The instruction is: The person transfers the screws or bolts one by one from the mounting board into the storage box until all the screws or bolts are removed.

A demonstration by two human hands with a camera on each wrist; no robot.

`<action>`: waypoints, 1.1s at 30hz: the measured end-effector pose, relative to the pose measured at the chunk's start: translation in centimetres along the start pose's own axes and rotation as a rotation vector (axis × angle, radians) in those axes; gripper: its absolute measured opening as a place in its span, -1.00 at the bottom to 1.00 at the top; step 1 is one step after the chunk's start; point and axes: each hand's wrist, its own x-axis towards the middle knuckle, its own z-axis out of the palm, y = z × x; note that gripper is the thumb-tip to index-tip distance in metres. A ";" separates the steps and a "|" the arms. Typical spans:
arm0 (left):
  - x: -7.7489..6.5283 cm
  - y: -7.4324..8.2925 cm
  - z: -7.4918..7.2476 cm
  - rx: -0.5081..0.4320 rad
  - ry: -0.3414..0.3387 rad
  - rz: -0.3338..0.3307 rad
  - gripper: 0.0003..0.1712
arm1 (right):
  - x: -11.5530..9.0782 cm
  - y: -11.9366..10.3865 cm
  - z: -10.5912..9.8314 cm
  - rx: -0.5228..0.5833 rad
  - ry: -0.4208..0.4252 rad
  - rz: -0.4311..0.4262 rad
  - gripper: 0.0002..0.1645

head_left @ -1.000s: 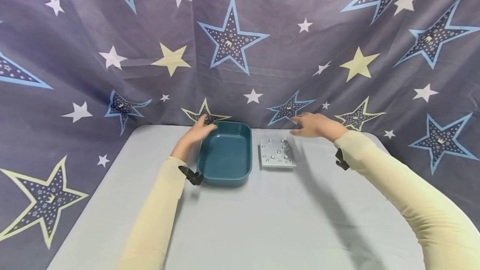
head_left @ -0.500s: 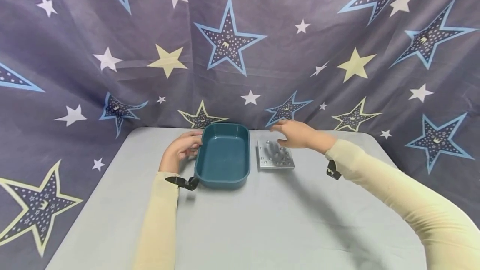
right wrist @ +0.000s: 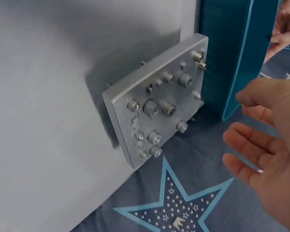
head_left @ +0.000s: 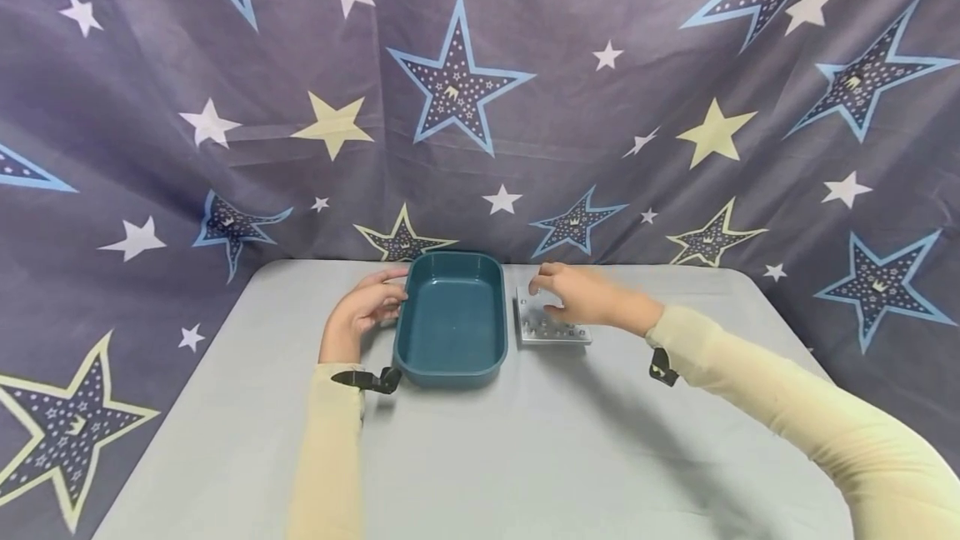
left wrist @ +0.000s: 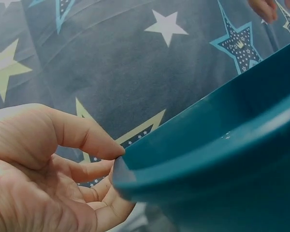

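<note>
A deep teal rectangular bin [head_left: 450,377] stands on the table, its inside bare. My left hand [head_left: 365,307] is at its left side; in the left wrist view the fingers [left wrist: 94,137] bend around the rim, fingertips on the lip. To the right of the bin lies a thick square metal plate [head_left: 553,339] with several screws [right wrist: 168,107] of different sizes standing up from its face. Over the plate's far half hovers my right hand [head_left: 581,294], fingers loosely curved. The right wrist view shows nothing between those fingers, and they are apart from the screws.
A pale cloth covers the table [head_left: 555,448]. Close behind its far edge hangs a dark grey-purple curtain [head_left: 465,190] printed with stars. Black wrist cameras are strapped to both cream sleeves [head_left: 326,440].
My left hand has come down from over the bin's far left corner to its left rim. The right hand has moved left and lower, from beyond the plate to over it.
</note>
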 end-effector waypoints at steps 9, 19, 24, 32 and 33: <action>-0.2 0.2 0.1 0.006 -0.005 0.001 -0.17 | 0.1 -0.4 1.5 -0.020 0.044 -0.086 -0.68; 0.0 0.1 0.0 0.018 -0.013 -0.003 -0.16 | 0.6 -1.0 2.9 -0.082 0.005 -0.097 -0.73; 0.1 -0.1 -0.3 0.003 -0.038 0.001 -0.16 | 0.6 -1.1 3.6 -0.098 -0.023 -0.075 -0.74; 0.1 -0.3 -0.7 -0.026 -0.071 -0.002 -0.17 | 0.6 -1.0 4.6 -0.135 -0.010 -0.072 -0.75; 0.1 -0.3 -0.7 -0.027 -0.069 -0.005 -0.17 | 0.6 -1.0 4.6 -0.137 -0.014 -0.071 -0.76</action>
